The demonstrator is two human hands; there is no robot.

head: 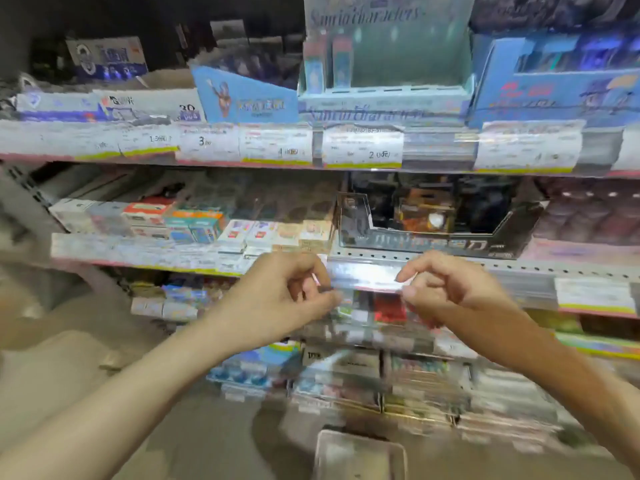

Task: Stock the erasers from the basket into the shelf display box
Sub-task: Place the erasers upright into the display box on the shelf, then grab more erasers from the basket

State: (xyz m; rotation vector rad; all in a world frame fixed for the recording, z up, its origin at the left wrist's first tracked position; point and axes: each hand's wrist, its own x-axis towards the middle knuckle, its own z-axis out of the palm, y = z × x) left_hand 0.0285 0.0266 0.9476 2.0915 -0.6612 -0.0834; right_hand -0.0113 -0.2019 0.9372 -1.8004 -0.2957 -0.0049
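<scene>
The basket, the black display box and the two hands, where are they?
basket [360, 445]: head view, on its pale rim.
black display box [429, 242]: head view, on its front wall.
left hand [277, 299]: head view, on its back.
right hand [450, 292]: head view, on its knuckles.

glossy clear plastic price strip [363, 277]; paper price labels [362, 147], matt cardboard display box [433, 216]; perforated metal shelf edge [450, 261]

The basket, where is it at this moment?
In the head view the basket sits at the bottom edge, slightly right of centre, below both hands and in front of the lowest shelf.
</scene>
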